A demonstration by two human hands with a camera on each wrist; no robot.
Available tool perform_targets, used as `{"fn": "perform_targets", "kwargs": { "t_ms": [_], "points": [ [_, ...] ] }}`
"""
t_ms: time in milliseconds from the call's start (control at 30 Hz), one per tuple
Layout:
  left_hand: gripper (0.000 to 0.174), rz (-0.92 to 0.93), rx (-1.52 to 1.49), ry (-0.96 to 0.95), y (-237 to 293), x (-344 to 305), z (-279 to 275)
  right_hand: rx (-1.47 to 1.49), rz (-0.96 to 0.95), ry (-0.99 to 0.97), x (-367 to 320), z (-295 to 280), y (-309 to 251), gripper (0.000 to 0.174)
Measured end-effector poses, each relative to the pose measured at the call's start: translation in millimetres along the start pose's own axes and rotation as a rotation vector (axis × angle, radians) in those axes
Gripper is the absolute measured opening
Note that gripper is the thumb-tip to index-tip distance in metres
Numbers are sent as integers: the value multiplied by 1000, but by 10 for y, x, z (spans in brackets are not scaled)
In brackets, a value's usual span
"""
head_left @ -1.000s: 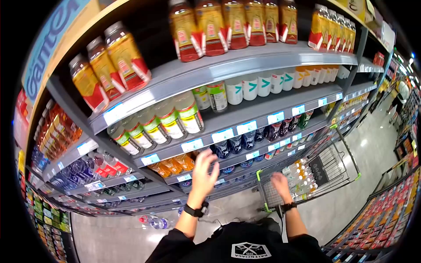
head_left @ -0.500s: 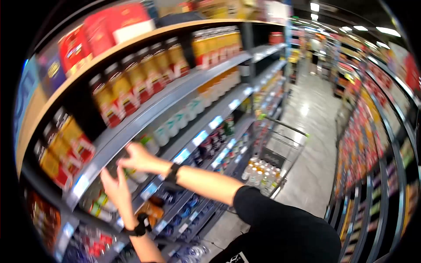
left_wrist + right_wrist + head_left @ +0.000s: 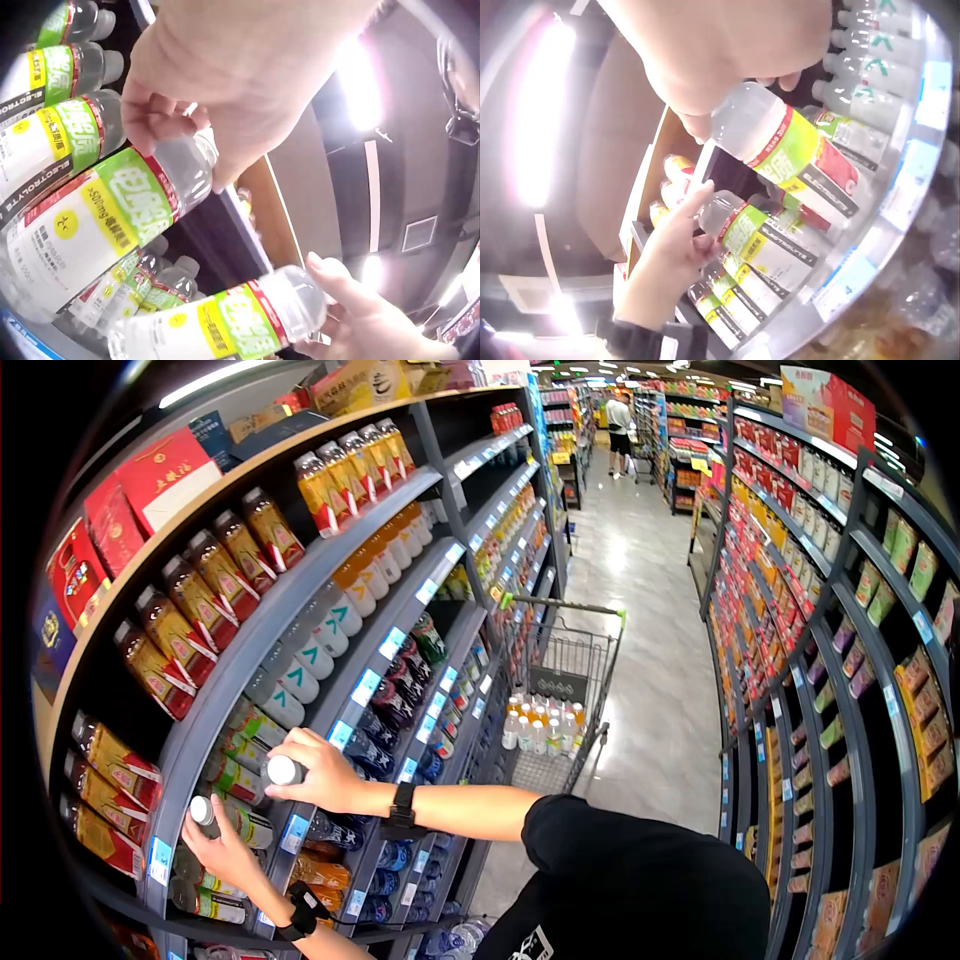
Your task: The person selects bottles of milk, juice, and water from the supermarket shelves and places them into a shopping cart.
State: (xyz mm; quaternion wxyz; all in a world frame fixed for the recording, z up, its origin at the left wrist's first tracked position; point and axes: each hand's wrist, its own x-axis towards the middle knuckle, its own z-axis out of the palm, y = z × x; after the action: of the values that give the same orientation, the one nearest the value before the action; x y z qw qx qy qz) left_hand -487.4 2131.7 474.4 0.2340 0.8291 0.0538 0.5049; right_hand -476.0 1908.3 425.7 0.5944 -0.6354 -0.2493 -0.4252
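Note:
My left hand (image 3: 228, 852) grips the neck of a clear electrolyte drink bottle (image 3: 105, 221) with a white cap and a green, yellow and white label. A second bottle of the same kind (image 3: 799, 161) is held near its top by my right hand (image 3: 322, 772). In the left wrist view this right-hand bottle tilts out past the shelf edge. The left-hand bottle stands beside others in its row. More matching bottles (image 3: 218, 905) line the shelf around both hands.
A shopping cart (image 3: 590, 660) holding several bottles stands in the aisle (image 3: 650, 690). White-capped bottles with green arrows (image 3: 300, 678) continue along the same shelf. Amber drink bottles (image 3: 160, 660) stand on the shelf above. Another shelving rack (image 3: 850, 620) flanks the aisle on the right.
Both hands, earlier empty and apart in front of the shelves, have come together at the electrolyte row and now each holds a bottle. The head view has swung toward the aisle.

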Motion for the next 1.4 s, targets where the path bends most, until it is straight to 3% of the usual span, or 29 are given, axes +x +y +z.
{"fn": "perform_targets", "kwargs": {
  "t_ms": [67, 133, 200, 267, 333, 367, 467, 567, 633, 700, 733, 900, 1100, 1167, 1233, 1267, 1333, 1367, 1400],
  "points": [
    [65, 6, -30, -58, 190, -108, -92, -55, -131, 36, -113, -269, -61, 48],
    [49, 196, -70, -19, 258, -248, -85, -127, -202, 11, -144, -629, -193, 45],
    [45, 199, -101, -20, 394, -425, -147, -179, -105, -116, -212, -1033, -201, 45],
    [39, 145, -186, -41, 508, -598, -291, -269, 110, -420, -379, -1486, -47, 48],
    [38, 136, -244, -70, 488, -770, -390, -407, 216, -570, -813, -1940, 325, 49],
    [37, 117, -332, -69, 468, -839, -423, -457, 368, -647, -1031, -2170, 428, 54],
    [36, -27, -392, -311, 382, -1257, -440, -692, 558, -710, -1794, -2799, 807, 44],
    [35, -112, -229, -581, 545, -1837, -315, -985, 551, -906, -2392, -3282, 1177, 36],
    [31, -128, -124, -709, 646, -2260, -139, -974, 570, -965, -2848, -3554, 1555, 36],
    [38, -140, -60, -808, 565, -2735, 28, -998, 548, -738, -3076, -3752, 1829, 38],
    [37, -112, 33, -880, 601, -2885, 82, -972, 559, -740, -3144, -3815, 1962, 38],
    [37, -92, 203, -1019, 773, -3584, 480, -827, 1003, -576, -3091, -3894, 2612, 40],
    [40, -186, 310, -1207, 1053, -3976, 925, -703, 1207, -590, -3105, -3878, 3753, 46],
    [43, -344, 296, -1279, 1275, -3950, 1036, -739, 1351, -583, -3171, -3833, 4143, 50],
    [43, -291, 283, -1342, 1370, -4000, 1077, -688, 1445, -555, -3170, -3813, 4598, 55],
    [42, -372, 227, -1421, 1361, -4035, 1213, -667, 1546, -444, -3243, -3780, 5057, 57],
    [41, -574, 154, -1517, 1467, -4102, 1211, -641, 1680, -218, -3286, -3766, 5440, 59],
    [41, -681, 157, -1538, 1512, -4117, 1251, -627, 1693, -213, -3428, -3743, 5662, 59],
    [41, -693, 183, -1597, 1496, -4175, 1276, -598, 1642, -75, -3656, -3738, 5952, 60]
  ]
}}
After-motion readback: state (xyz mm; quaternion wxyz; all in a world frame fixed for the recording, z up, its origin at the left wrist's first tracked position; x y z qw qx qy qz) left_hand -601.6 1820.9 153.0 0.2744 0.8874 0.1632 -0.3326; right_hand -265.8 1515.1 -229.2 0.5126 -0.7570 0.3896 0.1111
